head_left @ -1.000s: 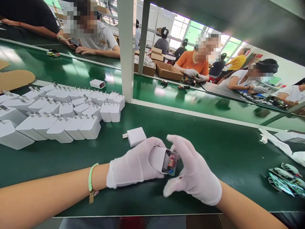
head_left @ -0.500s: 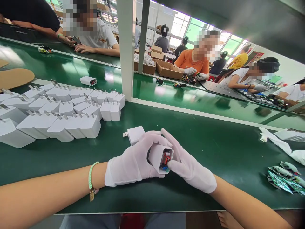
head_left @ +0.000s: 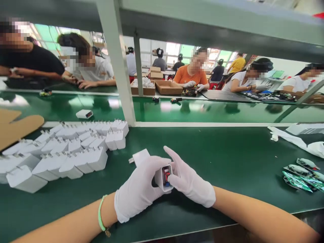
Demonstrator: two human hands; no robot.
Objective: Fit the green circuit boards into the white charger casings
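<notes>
In its curled fingers my gloved left hand [head_left: 138,190] grips a white charger housing [head_left: 159,179], tilted so its open end faces right and toward me. Red and blue electronic parts show inside that opening. My gloved right hand [head_left: 192,186] closes against the housing's right side, its thumb at the rim of the opening and its index finger pointing up and away. A second white charger [head_left: 141,157] lies on the green bench just behind my left hand, prongs to the left and partly covered by the glove.
Several white chargers [head_left: 73,148] stand in rows on the left, prongs up. Green circuit boards [head_left: 297,180] and a white cloth or glove [head_left: 293,136] lie at right. An upright post [head_left: 117,64] rises behind the bench. Co-workers sit beyond the green conveyor [head_left: 215,113], which carries another housing [head_left: 84,114].
The camera view has levelled and shifted. Both hands appear slightly further left and lower in the picture, keeping nearly the same hold on the charger housing.
</notes>
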